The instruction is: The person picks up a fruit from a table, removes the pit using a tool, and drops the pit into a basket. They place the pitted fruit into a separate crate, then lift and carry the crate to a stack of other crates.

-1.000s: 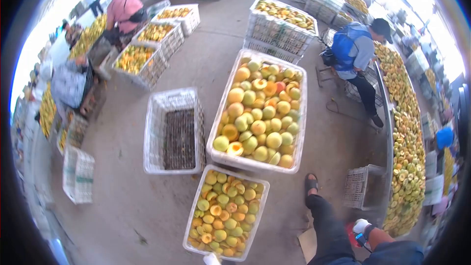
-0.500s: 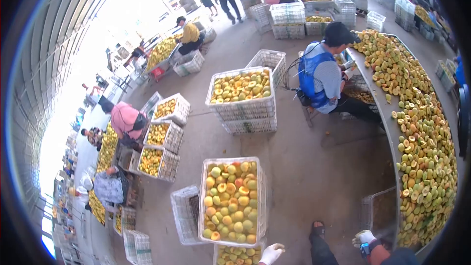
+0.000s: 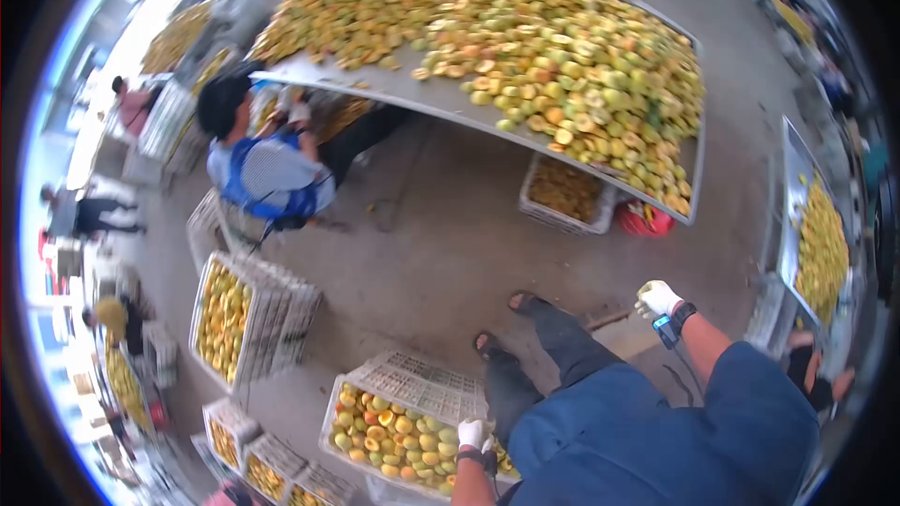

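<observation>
My left hand (image 3: 472, 432), in a white glove with a dark wristband, hangs over a white plastic crate (image 3: 410, 394) in the head view. Its fingers point down and blur, so their grip is hidden. Yellow-green peach-like fruits (image 3: 389, 428), some halved, fill that crate. Out over the floor to the right is my right hand (image 3: 658, 299), also in a white glove. Its fingers curl inward, and no held object shows. A blue device with a cable sits at that wrist.
A long metal table (image 3: 427, 103) heaped with halved fruit (image 3: 562, 66) spans the top. A co-worker in a blue vest (image 3: 267, 173) sits at its left end. Under it stand a crate (image 3: 567, 189) and a red object (image 3: 645, 217). Stacked crates (image 3: 272, 319) stand at left.
My view has swung right and down: the table moved from the right side to the top, and the fruit crate tilted in view. More of my body shows. My right hand appears higher in view.
</observation>
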{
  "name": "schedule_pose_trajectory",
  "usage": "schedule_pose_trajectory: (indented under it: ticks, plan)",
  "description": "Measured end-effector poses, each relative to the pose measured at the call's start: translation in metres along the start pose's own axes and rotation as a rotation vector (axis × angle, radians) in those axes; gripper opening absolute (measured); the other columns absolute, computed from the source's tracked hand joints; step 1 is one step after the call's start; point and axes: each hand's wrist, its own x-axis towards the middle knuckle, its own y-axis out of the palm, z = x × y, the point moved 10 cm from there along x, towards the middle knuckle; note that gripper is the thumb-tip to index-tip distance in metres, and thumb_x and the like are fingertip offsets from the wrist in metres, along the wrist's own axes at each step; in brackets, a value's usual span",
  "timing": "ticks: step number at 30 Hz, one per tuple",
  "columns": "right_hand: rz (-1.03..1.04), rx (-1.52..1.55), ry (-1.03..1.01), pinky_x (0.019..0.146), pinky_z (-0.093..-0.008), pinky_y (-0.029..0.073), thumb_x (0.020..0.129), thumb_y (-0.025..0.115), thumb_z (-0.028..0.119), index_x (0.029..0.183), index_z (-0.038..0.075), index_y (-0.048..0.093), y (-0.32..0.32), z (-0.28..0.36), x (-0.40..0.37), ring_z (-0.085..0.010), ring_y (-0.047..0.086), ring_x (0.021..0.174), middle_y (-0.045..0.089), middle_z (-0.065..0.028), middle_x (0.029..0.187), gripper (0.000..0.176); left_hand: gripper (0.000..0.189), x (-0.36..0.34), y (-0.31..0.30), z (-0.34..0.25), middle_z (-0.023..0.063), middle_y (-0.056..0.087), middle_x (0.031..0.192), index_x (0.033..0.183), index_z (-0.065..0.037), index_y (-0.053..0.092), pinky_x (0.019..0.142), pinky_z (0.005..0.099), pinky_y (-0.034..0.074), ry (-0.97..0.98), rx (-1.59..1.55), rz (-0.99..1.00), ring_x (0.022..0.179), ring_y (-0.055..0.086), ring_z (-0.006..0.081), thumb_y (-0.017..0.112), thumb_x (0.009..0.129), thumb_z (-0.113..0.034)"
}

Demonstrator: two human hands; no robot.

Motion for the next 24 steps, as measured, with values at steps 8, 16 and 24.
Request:
schedule_pose_trajectory:
  ticks: [8, 16, 24]
  plan:
    - [0.200, -0.260, -0.269, 0.057, -0.0419, 0.055, 0.083, 0.055, 0.006, 0.084, 0.000, 0.068, 0.075, -0.293, -0.032, -0.0301, 0.068, 0.064, 0.069, -0.0182, 0.076, 0.014, 0.010, 0.003, 0.013, -0.167, 0.0119, 0.072, 0.078, 0.080, -0.011, 0.073, 0.064, 0.0384, 0.055, 0.826, 1.795, 0.211, 0.069, 0.069, 0.0271, 0.068, 0.074, -0.017]
    - [0.053, -0.142, -0.159, 0.068, -0.0437, 0.054, 0.081, 0.057, 0.021, 0.072, 0.011, 0.071, 0.081, -0.263, -0.030, -0.0316, 0.068, 0.073, 0.070, -0.0132, 0.078, 0.019, 0.022, 0.029, 0.141, -0.377, 0.0135, 0.070, 0.082, 0.101, -0.003, 0.064, 0.052, 0.0302, 0.051, 0.306, 0.484, 0.014, 0.061, 0.064, 0.0198, 0.052, 0.083, -0.005]
    - [-0.068, 1.066, 0.354, 0.059, -0.0433, 0.056, 0.086, 0.058, 0.009, 0.103, 0.007, 0.056, 0.045, -0.208, -0.014, -0.0277, 0.067, 0.071, 0.067, -0.0154, 0.089, 0.017, 0.026, -0.004, 0.388, -0.428, 0.0126, 0.071, 0.084, 0.105, -0.001, 0.065, 0.055, 0.0262, 0.050, 0.412, 0.858, 0.527, 0.063, 0.063, 0.0145, 0.052, 0.082, -0.001]
